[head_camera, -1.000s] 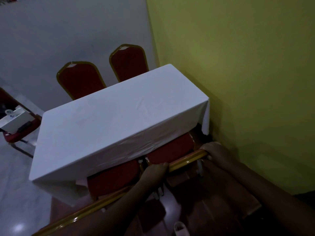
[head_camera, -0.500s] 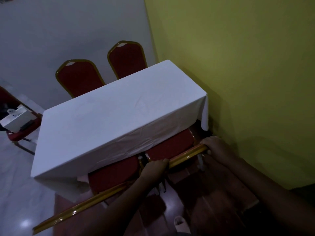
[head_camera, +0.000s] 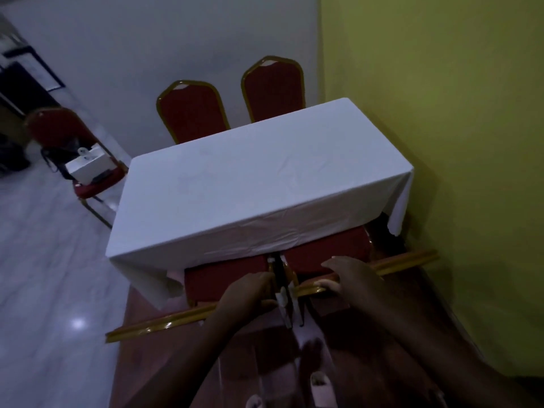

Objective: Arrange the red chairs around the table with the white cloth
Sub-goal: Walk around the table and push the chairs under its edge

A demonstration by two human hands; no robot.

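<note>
Chairs are red upholstery on gold-painted metal frames, arched backs. Table [head_camera: 259, 184] carries a plain white cloth, draped over all visible edges, one corner hanging low by the yellow-green wall [head_camera: 456, 113].

Count: five red chairs in view, one table.
- Two on the table's far side: far left chair [head_camera: 192, 111] and far right chair [head_camera: 273, 89], backs upright, seats hidden behind the tabletop.
- Two on the table's near side: near left chair [head_camera: 223, 278] and near right chair [head_camera: 326, 251], side by side, seats partly tucked under the cloth edge, gold top rails facing the person.
- One spare chair [head_camera: 67, 142] off the table's left end, apart from it, with a white box [head_camera: 89, 167] on its seat.

Grip: left hand [head_camera: 245, 298] clenched around the near left chair's top rail at its inner end. Right hand [head_camera: 350, 273] wrapped over the near right chair's top rail, fingertips [head_camera: 329, 285] curled under. Both hands sit close together at the gap between the two near chairs.
</note>
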